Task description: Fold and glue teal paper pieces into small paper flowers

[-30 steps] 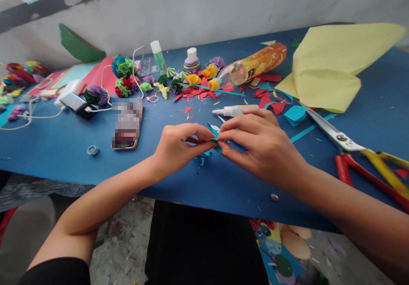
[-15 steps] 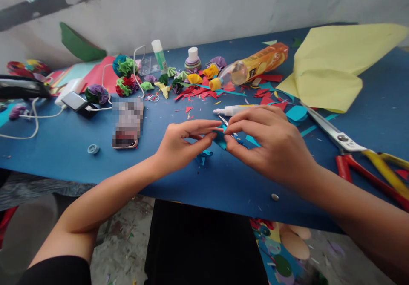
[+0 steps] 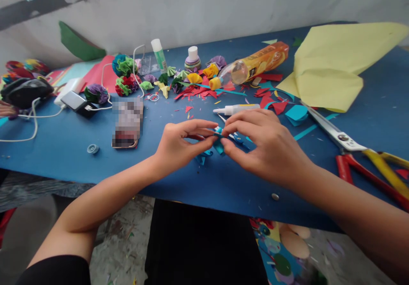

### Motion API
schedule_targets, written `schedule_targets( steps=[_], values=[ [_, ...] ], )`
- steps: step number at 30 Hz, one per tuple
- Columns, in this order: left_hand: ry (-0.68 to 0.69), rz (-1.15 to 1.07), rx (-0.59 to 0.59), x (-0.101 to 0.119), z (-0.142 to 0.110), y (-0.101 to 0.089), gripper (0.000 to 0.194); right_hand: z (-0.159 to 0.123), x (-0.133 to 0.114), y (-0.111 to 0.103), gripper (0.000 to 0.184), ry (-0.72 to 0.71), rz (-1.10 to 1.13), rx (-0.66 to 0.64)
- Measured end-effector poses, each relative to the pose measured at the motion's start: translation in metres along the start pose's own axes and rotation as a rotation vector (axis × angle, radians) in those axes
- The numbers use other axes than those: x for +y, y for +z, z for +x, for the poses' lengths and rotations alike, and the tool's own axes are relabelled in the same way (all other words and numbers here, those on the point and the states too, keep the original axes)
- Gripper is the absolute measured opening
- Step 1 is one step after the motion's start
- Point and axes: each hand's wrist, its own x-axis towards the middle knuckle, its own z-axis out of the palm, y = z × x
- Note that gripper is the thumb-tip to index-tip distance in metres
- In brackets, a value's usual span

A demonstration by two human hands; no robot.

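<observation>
My left hand point(image 3: 180, 144) and my right hand point(image 3: 268, 146) meet over the middle of the blue table point(image 3: 57, 148). Both pinch a small folded piece of teal paper point(image 3: 219, 142) between thumbs and fingertips, just above the tabletop. A crumpled teal scrap point(image 3: 203, 156) lies under my left hand. A white glue pen point(image 3: 234, 109) rests right behind my right hand's fingers.
A phone point(image 3: 127, 122) lies left of my hands, beside a charger and white cables point(image 3: 75, 102). Paper flowers point(image 3: 124, 75), red scraps point(image 3: 198, 92), a glue stick point(image 3: 158, 55) and an orange bottle point(image 3: 255, 63) crowd the back. Yellow paper point(image 3: 332, 63) and large scissors point(image 3: 354, 146) lie right.
My fingers have shifted on the teal paper, folding it smaller. A dark object has come into view at the far left edge.
</observation>
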Motion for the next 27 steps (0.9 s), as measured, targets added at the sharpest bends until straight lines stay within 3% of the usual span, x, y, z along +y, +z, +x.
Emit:
schedule_targets(
  steps=[4, 11, 20, 27],
  values=[
    [0.065, 0.048, -0.008, 0.0009, -0.0010, 0.0003, 0.019, -0.0011, 0.0012, 0.0000, 0.010, -0.021, -0.012, 0.008],
    [-0.036, 0.057, -0.036, 0.0031, -0.0012, -0.0002, 0.028, -0.0003, 0.0006, 0.0010, 0.009, -0.054, -0.040, 0.033],
    [-0.028, 0.028, -0.096, 0.0041, -0.0030, -0.0014, 0.020, -0.0031, 0.0025, 0.0033, 0.007, -0.071, 0.044, 0.045],
    [0.013, 0.088, -0.010, 0.0022, -0.0033, 0.0009, 0.018, -0.0014, 0.0013, 0.0011, 0.008, -0.031, 0.040, 0.046]
  ],
)
